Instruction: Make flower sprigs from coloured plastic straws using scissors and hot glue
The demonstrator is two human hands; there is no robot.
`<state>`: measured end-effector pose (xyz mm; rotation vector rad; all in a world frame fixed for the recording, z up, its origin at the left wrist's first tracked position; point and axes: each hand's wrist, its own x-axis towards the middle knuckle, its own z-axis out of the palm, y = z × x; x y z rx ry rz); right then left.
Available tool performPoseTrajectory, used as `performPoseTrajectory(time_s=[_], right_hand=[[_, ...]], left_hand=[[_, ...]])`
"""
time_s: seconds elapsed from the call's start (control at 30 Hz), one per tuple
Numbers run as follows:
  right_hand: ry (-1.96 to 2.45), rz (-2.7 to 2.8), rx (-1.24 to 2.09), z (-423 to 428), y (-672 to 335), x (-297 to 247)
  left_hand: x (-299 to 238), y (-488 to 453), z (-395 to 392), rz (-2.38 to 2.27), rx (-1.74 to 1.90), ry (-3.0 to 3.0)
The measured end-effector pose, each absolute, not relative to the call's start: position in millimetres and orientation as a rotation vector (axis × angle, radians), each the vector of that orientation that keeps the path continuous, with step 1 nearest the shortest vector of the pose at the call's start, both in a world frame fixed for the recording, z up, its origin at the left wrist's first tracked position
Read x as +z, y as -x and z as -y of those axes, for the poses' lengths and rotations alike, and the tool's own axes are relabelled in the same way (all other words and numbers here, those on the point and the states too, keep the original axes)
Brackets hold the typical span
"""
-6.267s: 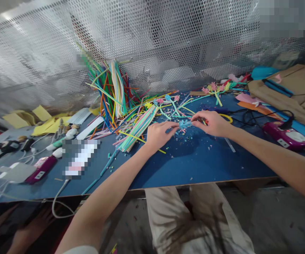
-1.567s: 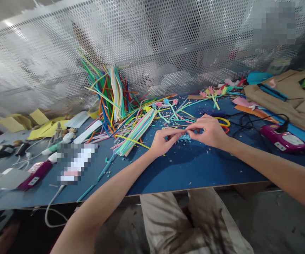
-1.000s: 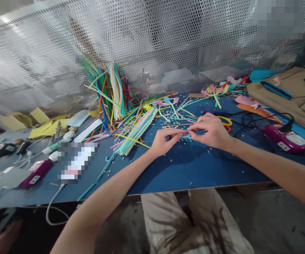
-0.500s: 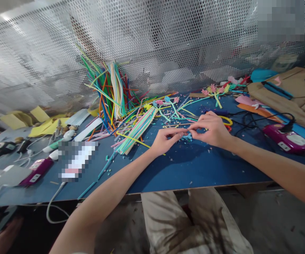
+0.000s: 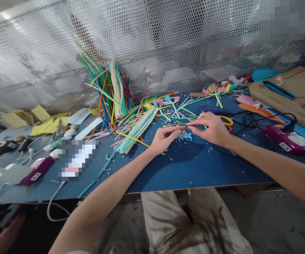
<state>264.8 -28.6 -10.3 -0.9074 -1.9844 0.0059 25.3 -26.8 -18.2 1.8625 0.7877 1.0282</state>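
Left hand [image 5: 164, 138]: thumb and forefinger pressed tip to tip, other fingers curled under; anything nipped between them is too small to tell.
Right hand [image 5: 212, 128]: forefinger and thumb stretched toward the left fingertips and close together, remaining fingers loosely bent; whether they grip anything cannot be told.
Light-blue branched piece [image 5: 185, 137]: lies on the blue table [image 5: 195, 165] just below the gap between both sets of fingertips. Its long axis runs left to right, from one hand toward the other; which end leads cannot be told.
Thin stick [image 5: 172, 125]: just beyond the left fingertips, nearly level, its right end toward the right forefinger.
Bundle of pastel strips [image 5: 138, 129]: left of the left fingers, slanting away.
Yellow-handled scissors [image 5: 226, 120]: just beyond the right knuckles.
Purple device [image 5: 287, 140]: well right of the right fingers.
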Motion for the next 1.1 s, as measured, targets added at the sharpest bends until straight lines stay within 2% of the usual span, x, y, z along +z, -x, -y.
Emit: performPoseTrajectory(time_s=[0.77, 1.1], right_hand=[[0.929, 2.062, -0.037, 26.1, -262.0, -11.5], [0.865, 2.051, 0.042, 26.2, -264.4, -8.9]], left_hand=[[-15.7, -27.0, 30.2, -0.758, 0.943, -1.891], [-19.4, -20.5, 23.0, -0.771, 1.097, -1.849]])
